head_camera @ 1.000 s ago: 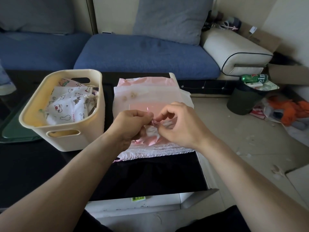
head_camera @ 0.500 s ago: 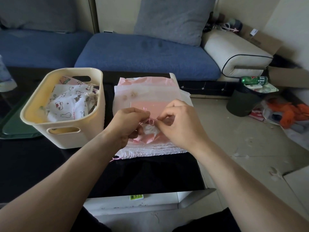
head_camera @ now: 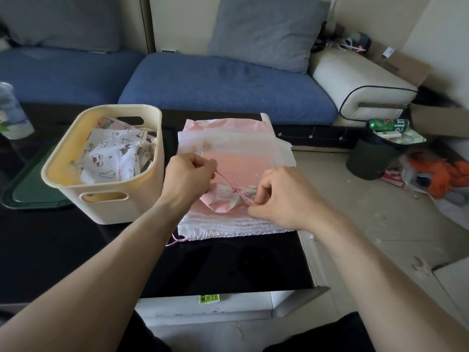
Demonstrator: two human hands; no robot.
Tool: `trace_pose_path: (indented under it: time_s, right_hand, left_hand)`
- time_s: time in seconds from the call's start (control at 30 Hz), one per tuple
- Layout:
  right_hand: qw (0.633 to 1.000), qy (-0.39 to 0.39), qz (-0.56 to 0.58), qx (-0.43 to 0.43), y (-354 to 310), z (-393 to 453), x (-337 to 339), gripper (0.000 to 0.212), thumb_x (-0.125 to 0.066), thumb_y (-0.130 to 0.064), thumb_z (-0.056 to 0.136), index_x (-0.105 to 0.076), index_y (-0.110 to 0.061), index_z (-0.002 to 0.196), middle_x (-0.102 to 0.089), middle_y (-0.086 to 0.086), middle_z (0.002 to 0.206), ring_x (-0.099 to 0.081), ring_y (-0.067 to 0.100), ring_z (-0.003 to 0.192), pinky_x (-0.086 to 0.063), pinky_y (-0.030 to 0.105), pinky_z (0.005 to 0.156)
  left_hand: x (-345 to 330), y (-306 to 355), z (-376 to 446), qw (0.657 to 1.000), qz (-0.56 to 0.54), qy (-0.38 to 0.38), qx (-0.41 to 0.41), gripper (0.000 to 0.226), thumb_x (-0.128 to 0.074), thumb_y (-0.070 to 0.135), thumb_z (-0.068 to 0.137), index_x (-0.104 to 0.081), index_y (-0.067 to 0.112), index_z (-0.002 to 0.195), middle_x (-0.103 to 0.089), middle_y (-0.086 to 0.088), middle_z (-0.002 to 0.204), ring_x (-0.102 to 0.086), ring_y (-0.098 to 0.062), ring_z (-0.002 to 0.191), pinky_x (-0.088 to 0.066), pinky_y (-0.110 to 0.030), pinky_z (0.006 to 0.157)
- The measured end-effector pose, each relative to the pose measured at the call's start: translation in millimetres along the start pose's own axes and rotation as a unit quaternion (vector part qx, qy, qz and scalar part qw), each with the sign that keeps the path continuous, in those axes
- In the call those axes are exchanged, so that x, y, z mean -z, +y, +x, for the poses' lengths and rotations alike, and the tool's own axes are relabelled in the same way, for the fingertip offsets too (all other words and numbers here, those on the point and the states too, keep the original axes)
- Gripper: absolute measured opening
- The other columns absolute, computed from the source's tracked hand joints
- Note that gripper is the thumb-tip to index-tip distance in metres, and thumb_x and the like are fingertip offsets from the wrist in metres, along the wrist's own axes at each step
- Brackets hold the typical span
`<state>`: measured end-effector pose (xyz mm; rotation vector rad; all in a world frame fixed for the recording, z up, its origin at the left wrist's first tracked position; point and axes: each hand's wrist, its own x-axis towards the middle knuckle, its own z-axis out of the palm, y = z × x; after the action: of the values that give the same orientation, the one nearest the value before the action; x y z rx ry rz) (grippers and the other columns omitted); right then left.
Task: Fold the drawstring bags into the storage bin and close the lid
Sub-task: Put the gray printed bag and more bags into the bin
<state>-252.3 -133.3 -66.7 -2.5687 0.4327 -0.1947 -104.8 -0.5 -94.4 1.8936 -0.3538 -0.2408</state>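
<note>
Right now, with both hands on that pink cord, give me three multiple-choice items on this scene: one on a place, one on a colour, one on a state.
1. Where does the cream plastic storage bin stand?
A. Left of the stack of pink and white drawstring bags
B. On the blue sofa
C. On the floor by the bucket

2. What colour is the drink can lying on the dark waste bucket?
A. Red
B. Green
C. Silver

3. What is the state of the thin pink drawstring cord?
A. Lying slack, untouched
B. Cut in two
C. Stretched between the left hand and the right hand

Answers: 1 A, the bin sits on the black table beside the stack's left edge. 2 B, its side is green with white lettering. 3 C, each hand's grip pinches one end and the cord runs straight between them.
</note>
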Motion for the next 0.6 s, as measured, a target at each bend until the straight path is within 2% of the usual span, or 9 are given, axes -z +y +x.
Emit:
trace_pose_path:
  time_s: [0.07, 0.17, 0.23, 0.3, 0.37, 0.47, 0.53, 0.6]
  right_hand:
    - [1.000, -0.009, 0.004, 0.006, 1, -1, 0, 0.027, -0.083, -0.017, 0.070, -0.063, -0.024, 0.052, -0.066, -0.008, 0.068, -0.058, -0.001, 0.061, -0.038, 0.010, 0.050]
    - [0.997, 0.044, 0.064, 0.027, 4, -2, -1, 0.018, -0.082, -0.020, 0.077, -0.070, -0.025, 0.064, -0.063, -0.010, 0.082, -0.058, 0.000, 0.074, -0.041, 0.011, 0.062]
    - [0.984, 0.091, 0.131, 0.073, 2, -2, 0, 0.014, -0.082, -0.018, 0.081, -0.076, -0.022, 0.069, -0.067, -0.012, 0.090, -0.060, 0.002, 0.089, -0.042, 0.009, 0.072]
    - [0.971, 0.106, 0.173, 0.131, -2, 0, -2, 0.012, -0.080, -0.013, 0.081, -0.078, -0.016, 0.070, -0.073, -0.011, 0.095, -0.060, 0.006, 0.101, -0.042, 0.012, 0.079]
    - [0.964, 0.077, 0.200, 0.159, -7, 2, -9, 0.013, -0.075, -0.012, 0.082, -0.076, -0.011, 0.069, -0.076, -0.009, 0.096, -0.060, 0.007, 0.107, -0.045, 0.022, 0.090]
    - [0.953, -0.018, 0.265, 0.142, -17, 2, -22, 0.019, -0.067, -0.017, 0.084, -0.075, -0.005, 0.071, -0.077, -0.007, 0.098, -0.060, 0.010, 0.113, -0.044, 0.031, 0.101]
    - [0.948, -0.041, 0.282, 0.140, -22, 0, -30, 0.027, -0.067, -0.022, 0.089, -0.075, -0.002, 0.074, -0.077, 0.000, 0.093, -0.063, 0.014, 0.107, -0.045, 0.031, 0.100]
    - [0.951, -0.034, 0.277, 0.133, -26, 0, -34, 0.036, -0.066, -0.029, 0.095, -0.071, -0.001, 0.072, -0.074, 0.007, 0.082, -0.065, 0.022, 0.101, -0.042, 0.036, 0.102]
  left_hand:
    - [0, -1, 2, 1.000, 0.010, 0.005, -0.009, 0.025, -0.067, 0.023, 0.092, -0.069, 0.009, 0.071, -0.069, 0.004, 0.060, -0.062, -0.009, 0.043, -0.049, -0.020, 0.050]
    - [1, -3, 5, 0.999, 0.022, -0.034, -0.003, 0.025, -0.065, 0.023, 0.093, -0.069, 0.006, 0.074, -0.070, 0.004, 0.061, -0.060, -0.008, 0.042, -0.047, -0.018, 0.048]
    - [-1, -5, 6, 0.998, 0.044, -0.055, -0.003, 0.026, -0.065, 0.023, 0.093, -0.069, 0.007, 0.073, -0.069, 0.004, 0.060, -0.056, -0.006, 0.042, -0.046, -0.019, 0.049]
    - [-4, -7, 6, 0.996, 0.074, -0.054, -0.002, 0.027, -0.066, 0.025, 0.092, -0.070, 0.006, 0.074, -0.066, 0.006, 0.057, -0.051, -0.004, 0.042, -0.041, -0.015, 0.044]
    - [-7, -8, 4, 0.995, 0.085, -0.057, 0.012, 0.029, -0.066, 0.026, 0.092, -0.070, 0.003, 0.075, -0.065, 0.007, 0.055, -0.051, -0.008, 0.047, -0.037, -0.011, 0.039]
    - [-5, -5, 3, 0.995, 0.051, -0.070, 0.056, 0.030, -0.064, 0.025, 0.092, -0.069, 0.001, 0.074, -0.065, 0.001, 0.058, -0.056, -0.017, 0.057, -0.044, -0.020, 0.050]
    - [-4, -3, 4, 0.990, -0.034, -0.058, 0.121, 0.026, -0.062, 0.017, 0.091, -0.069, 0.002, 0.071, -0.065, -0.003, 0.059, -0.060, -0.019, 0.060, -0.047, -0.024, 0.058]
    - [-5, -2, 6, 0.972, -0.131, -0.043, 0.188, 0.031, -0.057, 0.008, 0.090, -0.066, 0.007, 0.060, -0.061, -0.003, 0.051, -0.058, -0.021, 0.057, -0.048, -0.028, 0.063]
